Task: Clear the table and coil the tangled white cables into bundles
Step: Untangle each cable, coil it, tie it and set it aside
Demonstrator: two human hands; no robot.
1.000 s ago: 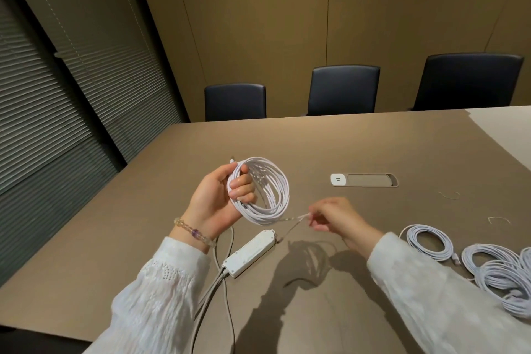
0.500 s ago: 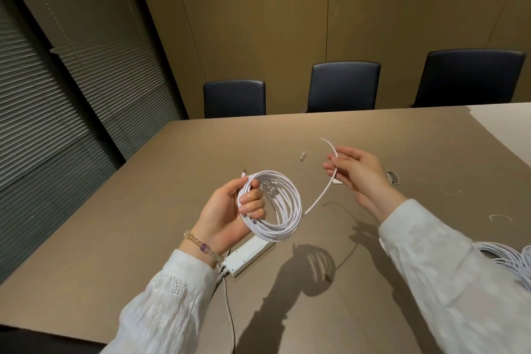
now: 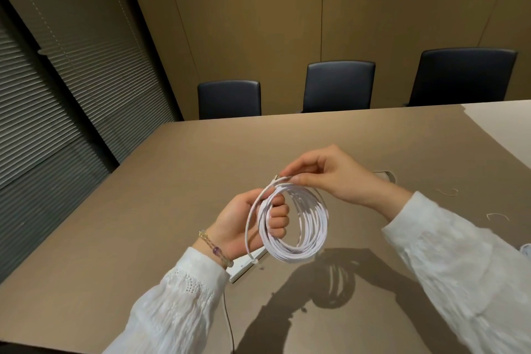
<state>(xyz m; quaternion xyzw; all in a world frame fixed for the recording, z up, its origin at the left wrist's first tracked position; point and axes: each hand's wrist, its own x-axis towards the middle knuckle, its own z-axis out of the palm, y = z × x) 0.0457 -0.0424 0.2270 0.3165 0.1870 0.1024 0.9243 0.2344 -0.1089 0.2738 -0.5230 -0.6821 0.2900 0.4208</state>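
Gripping the coil [image 3: 293, 224] with our left hand [image 3: 247, 223], fingers curled through it above the table [image 3: 143, 195], we pinch its last turn at the top with our right hand [image 3: 330, 174]. Slackening either grip could spring the loops loose.

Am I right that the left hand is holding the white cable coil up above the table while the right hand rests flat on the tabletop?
Not quite: the right hand is not flat on the table. The head view shows it raised, pinching the cable at the top of the white cable coil. The rest stands: the left hand holds the coil up above the table.
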